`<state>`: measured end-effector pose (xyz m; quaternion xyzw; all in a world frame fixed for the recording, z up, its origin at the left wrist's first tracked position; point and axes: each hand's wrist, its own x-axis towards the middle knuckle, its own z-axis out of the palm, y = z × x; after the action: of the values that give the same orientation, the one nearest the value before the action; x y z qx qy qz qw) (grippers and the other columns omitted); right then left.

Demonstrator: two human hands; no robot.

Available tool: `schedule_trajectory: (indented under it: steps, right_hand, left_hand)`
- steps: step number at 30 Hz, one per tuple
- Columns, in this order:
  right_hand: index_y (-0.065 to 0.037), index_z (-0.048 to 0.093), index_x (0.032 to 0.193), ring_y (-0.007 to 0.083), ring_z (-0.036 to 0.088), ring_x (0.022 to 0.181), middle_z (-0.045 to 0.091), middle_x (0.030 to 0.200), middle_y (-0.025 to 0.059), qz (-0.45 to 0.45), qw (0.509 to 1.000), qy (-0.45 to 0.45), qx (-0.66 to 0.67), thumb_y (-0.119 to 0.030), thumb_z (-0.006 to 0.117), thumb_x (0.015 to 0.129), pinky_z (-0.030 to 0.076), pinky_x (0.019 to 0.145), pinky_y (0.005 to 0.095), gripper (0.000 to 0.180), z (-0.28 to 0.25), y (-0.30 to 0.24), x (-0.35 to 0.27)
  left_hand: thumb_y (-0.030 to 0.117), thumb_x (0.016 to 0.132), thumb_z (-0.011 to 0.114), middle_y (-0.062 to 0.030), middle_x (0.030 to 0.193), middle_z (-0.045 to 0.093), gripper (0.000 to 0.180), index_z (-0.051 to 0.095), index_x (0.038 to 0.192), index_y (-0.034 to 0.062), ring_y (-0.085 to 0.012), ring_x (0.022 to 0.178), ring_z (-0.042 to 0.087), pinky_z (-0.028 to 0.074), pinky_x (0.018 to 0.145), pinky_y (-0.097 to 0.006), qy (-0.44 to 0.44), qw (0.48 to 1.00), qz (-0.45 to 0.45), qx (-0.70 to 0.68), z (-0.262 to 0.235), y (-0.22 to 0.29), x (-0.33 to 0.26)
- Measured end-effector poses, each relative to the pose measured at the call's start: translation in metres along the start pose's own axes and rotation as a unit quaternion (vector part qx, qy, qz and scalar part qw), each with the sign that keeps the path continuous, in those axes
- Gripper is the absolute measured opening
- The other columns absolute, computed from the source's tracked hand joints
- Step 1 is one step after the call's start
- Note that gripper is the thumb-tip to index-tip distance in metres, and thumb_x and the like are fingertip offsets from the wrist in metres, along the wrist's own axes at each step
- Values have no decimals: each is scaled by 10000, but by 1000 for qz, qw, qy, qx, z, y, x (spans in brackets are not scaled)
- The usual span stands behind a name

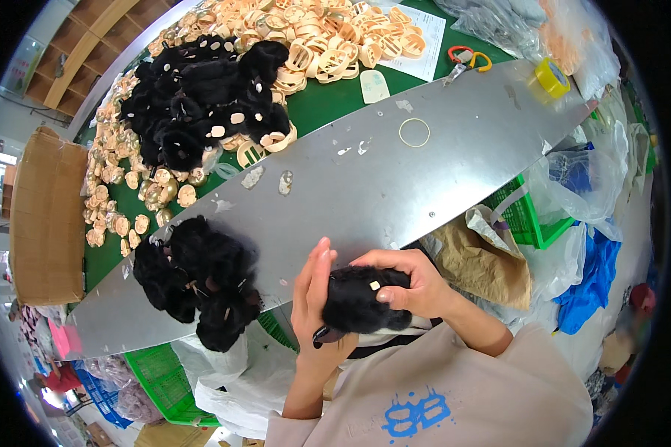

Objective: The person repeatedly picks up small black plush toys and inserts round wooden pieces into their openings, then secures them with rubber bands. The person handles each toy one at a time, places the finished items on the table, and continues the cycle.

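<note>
Black furry piece (354,304), one — held between your hands: left hand (317,302) cupped along its left side, fingers extended; right hand (419,283) clasping its right side, thumb on top; blue print (404,414) across your beige shirt (499,380); white printed sheet (431,45) farther off — text too small to read

And there's the opening: beyond the left hand (313,298) and right hand (417,287), a broad lane runs across the grey metal plate (335,175), just a thin ring (399,134) and flat scraps (285,182) lying there. Leftward, a clump of black furry pieces (209,261) blocks the way! Heaped peach plastic parts (306,45) wall the far side; scissors (467,57) and yellow tape roll (552,77) crowd the far right.
</note>
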<state>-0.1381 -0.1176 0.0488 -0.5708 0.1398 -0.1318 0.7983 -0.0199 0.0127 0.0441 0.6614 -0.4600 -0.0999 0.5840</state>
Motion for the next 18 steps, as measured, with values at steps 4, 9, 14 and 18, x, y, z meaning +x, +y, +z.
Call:
schedule_trajectory:
  steps: [4, 9, 14, 18]
  right_hand:
    - [-18, 645, 1151, 88, 590, 832, 676, 933, 48, -11, 997, 19, -72, -145, 747, 773, 490, 765, 252, 411, -6, -7, 7]
    - [-42, 682, 1005, 197, 671, 807, 687, 905, 66, -115, 969, -22, -216, -137, 766, 772, 517, 719, 279, 266, -7, -17, 21]
    - [-38, 667, 1007, 150, 649, 803, 684, 904, 54, -90, 975, 26, -200, -105, 715, 834, 510, 717, 274, 191, 11, -21, 41]
    - [-18, 666, 972, 103, 621, 775, 682, 902, 58, -16, 987, 97, -128, -81, 695, 848, 493, 692, 249, 142, 17, -17, 49]
  left_hand:
    - [293, 768, 795, -244, 1402, 492, 855, 387, 1441, -42, -345, 1195, 560, 414, 1031, -430, -47, 975, -96, -195, -13, 21, 5]
    - [142, 884, 698, -150, 1234, 610, 502, 530, 1313, -59, -194, 1093, 595, 445, 963, -304, -37, 936, -240, -256, -30, 10, 5]
    - [73, 897, 666, -139, 1137, 630, 368, 569, 1232, -46, -188, 1069, 597, 457, 958, -297, 94, 943, -193, -255, -20, -1, 6]
    - [-16, 816, 698, -151, 1257, 559, 543, 488, 1315, -57, -218, 1144, 566, 441, 1001, -315, 111, 948, -137, -264, -15, -2, 8]
